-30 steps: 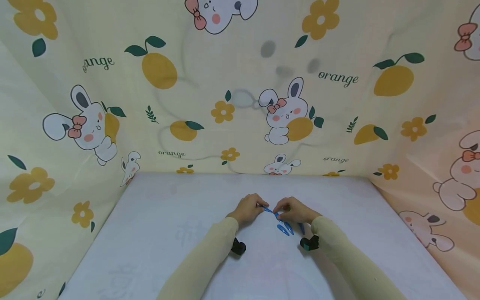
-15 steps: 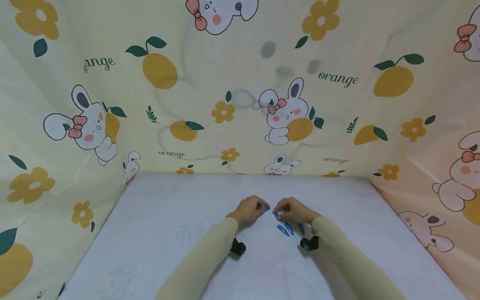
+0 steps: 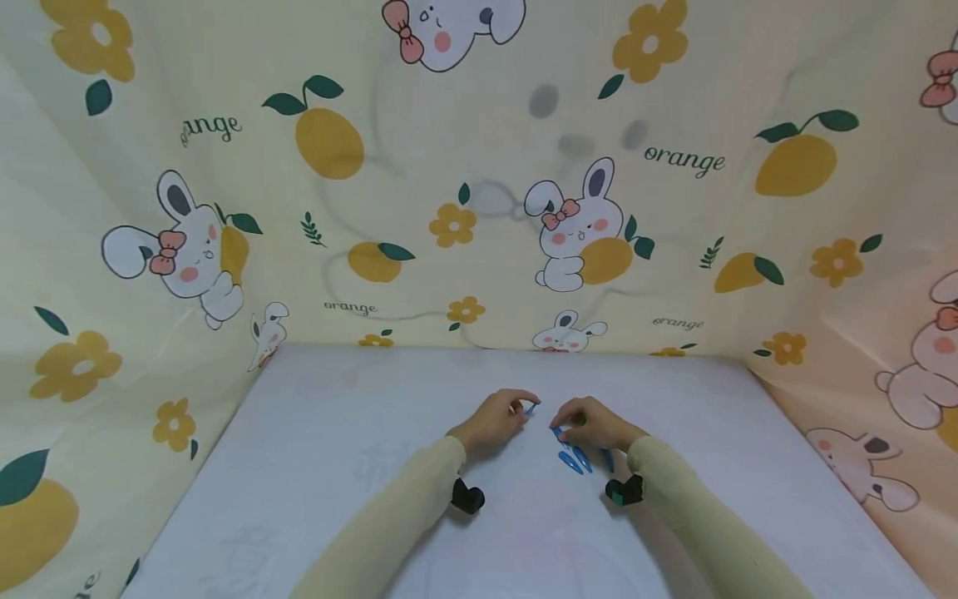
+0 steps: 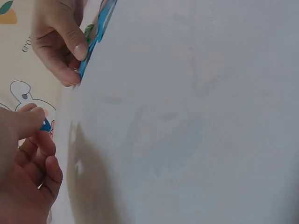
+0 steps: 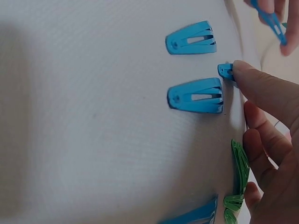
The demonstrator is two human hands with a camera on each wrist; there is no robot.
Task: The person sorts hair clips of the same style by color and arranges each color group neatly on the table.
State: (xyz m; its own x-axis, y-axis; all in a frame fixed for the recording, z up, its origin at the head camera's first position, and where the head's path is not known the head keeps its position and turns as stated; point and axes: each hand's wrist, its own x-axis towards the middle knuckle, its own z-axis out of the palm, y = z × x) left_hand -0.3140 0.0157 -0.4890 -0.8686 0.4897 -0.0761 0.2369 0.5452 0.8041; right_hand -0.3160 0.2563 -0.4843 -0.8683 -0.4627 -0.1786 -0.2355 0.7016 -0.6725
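Two hands with small hair clips over a white worktop [image 3: 337, 466], as I see them from inside the room. The left hand [image 3: 494, 422] pinches one blue hair clip [image 5: 275, 28] between thumb and fingertips; the clip's slotted body shows in the gap between them. Whether this clip touches the worktop I cannot tell. The right hand [image 3: 596, 424], just beside the left with a narrow gap between, pinches a second blue clip [image 5: 224, 71] low over the worktop, the thumb covering most of it.

Nearer to the person, by the right hand, two further blue clips lie flat and side by side without touching: the outer clip [image 5: 181, 42] and the inner clip [image 5: 194, 88], the latter close to the pinched one. Green clips [image 5: 240, 168] lie against one another beside the curled fingers of the right hand; their number is not clear. A blue piece [image 5: 192, 214], cut off by the edge of the right wrist view, lies near them.

Both forearms are in pale sleeves [image 3: 389, 516], with a dark device [image 3: 469, 498] at each wrist. Behind and at the sides hangs a cream cloth [image 3: 419, 125] printed with rabbits, oranges and flowers.
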